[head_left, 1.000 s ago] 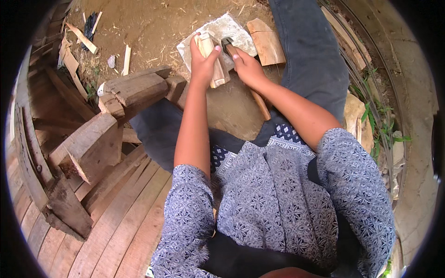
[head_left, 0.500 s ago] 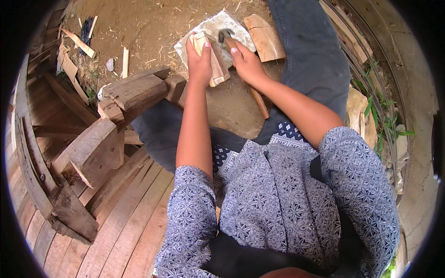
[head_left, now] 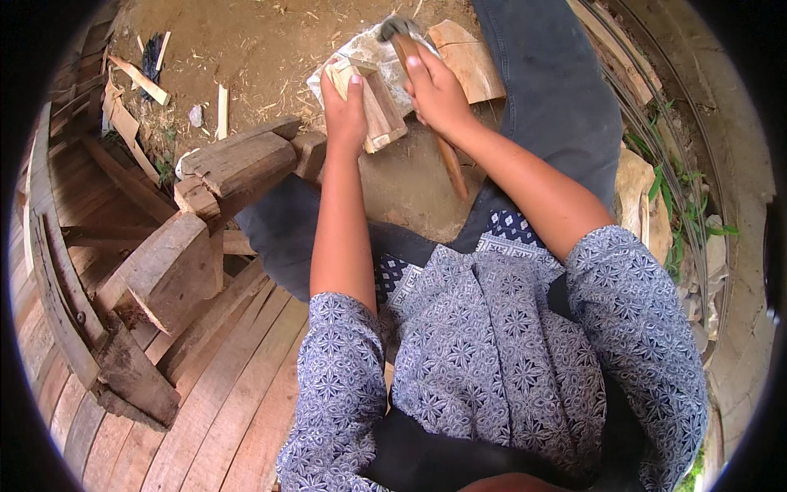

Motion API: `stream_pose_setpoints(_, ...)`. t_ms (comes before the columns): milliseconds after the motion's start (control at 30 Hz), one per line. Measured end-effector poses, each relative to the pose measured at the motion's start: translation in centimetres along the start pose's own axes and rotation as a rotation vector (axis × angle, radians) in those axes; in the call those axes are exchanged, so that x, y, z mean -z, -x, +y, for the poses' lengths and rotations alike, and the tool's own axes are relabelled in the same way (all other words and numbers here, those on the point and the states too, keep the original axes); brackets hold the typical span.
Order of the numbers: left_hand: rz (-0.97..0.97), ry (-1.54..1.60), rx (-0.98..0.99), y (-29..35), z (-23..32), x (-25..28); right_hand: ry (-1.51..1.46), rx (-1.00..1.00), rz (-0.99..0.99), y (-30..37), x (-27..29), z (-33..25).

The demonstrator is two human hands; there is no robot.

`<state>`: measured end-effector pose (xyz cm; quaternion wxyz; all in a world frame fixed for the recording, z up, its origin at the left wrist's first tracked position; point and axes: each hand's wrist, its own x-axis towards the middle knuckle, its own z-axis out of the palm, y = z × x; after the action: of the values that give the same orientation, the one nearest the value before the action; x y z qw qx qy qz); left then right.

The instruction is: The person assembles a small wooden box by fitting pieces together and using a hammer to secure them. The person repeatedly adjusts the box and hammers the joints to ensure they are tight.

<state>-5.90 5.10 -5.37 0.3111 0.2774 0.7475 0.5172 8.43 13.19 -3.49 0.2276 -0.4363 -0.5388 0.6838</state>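
My left hand (head_left: 345,115) is closed around the near left side of a small wooden box-like piece (head_left: 383,115), with its thumb lying along the top. This piece is pale at one end and browner along its side, and it rests tilted over a whitish stone slab (head_left: 370,43). In my right hand (head_left: 443,97) is a hammer (head_left: 402,41), gripped partway up its long wooden handle. Its dark metal head is above the slab's far edge, apart from the wooden piece. The handle's lower end points back toward me.
A cut wood block (head_left: 467,64) lies right of the slab, beside my trousered leg (head_left: 557,98). Heavy timbers (head_left: 238,164) and a plank floor (head_left: 221,394) are at left. Wood offcuts (head_left: 139,80) and shavings lie on the dirt. Long rods (head_left: 656,123) run along the right.
My right hand has lifted the hammer, and its head has moved farther up and away from the wooden piece. My left hand has shifted slightly left, still gripping the piece.
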Motion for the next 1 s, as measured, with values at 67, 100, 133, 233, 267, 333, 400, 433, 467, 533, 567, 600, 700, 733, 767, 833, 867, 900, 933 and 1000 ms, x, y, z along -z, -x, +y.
stream_pose_setpoints(67,-0.01,0.013,-0.026,-0.2,-0.1,-0.2,-0.057,0.163,0.026,0.2,-0.3,-1.8)
stream_pose_setpoints(100,-0.018,0.035,-0.047,-0.4,-0.3,-0.3,-0.084,0.246,0.034,0.2,-0.4,-2.7)
stream_pose_setpoints(133,-0.026,0.056,-0.069,-0.5,-0.5,-0.4,-0.05,0.275,0.056,0.1,-0.7,-1.8)
stream_pose_setpoints(233,-0.01,0.04,-0.034,-0.5,0.0,-1.1,0.159,0.102,0.003,-1.0,0.1,4.0)
stream_pose_setpoints(267,-0.011,0.027,-0.036,-0.5,0.0,-1.0,0.181,0.071,0.003,-1.4,0.1,4.6)
stream_pose_setpoints(333,-0.012,0.003,-0.031,-0.2,-0.5,-0.8,0.17,0.072,0.036,-1.6,0.2,3.3)
stream_pose_setpoints(400,-0.011,-0.028,-0.049,-0.4,-0.7,-0.3,0.013,0.133,0.055,-1.4,0.4,1.0)
stream_pose_setpoints(433,-0.01,-0.041,-0.06,-0.4,-0.8,-0.2,-0.064,0.162,0.056,-1.0,0.4,-0.8)
stream_pose_setpoints(467,-0.013,-0.017,-0.058,-0.5,-0.9,-0.1,-0.136,0.136,0.029,-0.3,0.3,-3.1)
stream_pose_setpoints(533,-0.027,0.029,-0.053,-0.5,-0.9,-0.1,-0.081,0.156,0.021,-0.1,-0.1,-2.7)
stream_pose_setpoints(567,-0.025,0.034,-0.053,-0.6,-0.9,-0.2,-0.053,0.165,0.019,0.1,-0.2,-2.5)
stream_pose_setpoints(600,-0.034,0.038,-0.055,-0.6,-0.3,-0.7,0.037,0.185,0.018,-0.5,-0.4,0.0)
stream_pose_setpoints(700,0.001,0.059,0.009,0.0,0.1,-0.4,0.148,0.105,-0.018,-1.4,-0.3,3.9)
stream_pose_setpoints(733,0.025,0.068,0.039,-0.1,0.0,0.0,0.136,0.08,-0.013,-1.3,-0.2,3.7)
stream_pose_setpoints(767,0.016,0.047,0.019,-0.4,0.0,0.4,0.124,0.055,-0.007,-1.2,-0.3,3.5)
stream_pose_setpoints(833,-0.006,0.006,0.002,-0.1,-0.4,1.0,-0.002,0.201,0.04,-0.2,-0.5,0.1)
stream_pose_setpoints(867,0.001,0.007,0.009,0.0,-0.6,0.9,-0.077,0.25,0.045,-0.1,-0.6,-1.7)
stream_pose_setpoints(900,0.005,0.011,0.011,-0.1,-0.6,0.7,-0.079,0.236,0.039,0.1,-0.7,-2.3)
stream_pose_setpoints(933,0.011,0.016,0.012,-0.1,-0.6,0.6,-0.081,0.223,0.032,0.4,-0.7,-3.0)
stream_pose_setpoints(1000,-0.005,0.045,0.016,-0.2,-0.1,0.2,0.021,0.247,0.047,0.0,-0.9,-1.8)
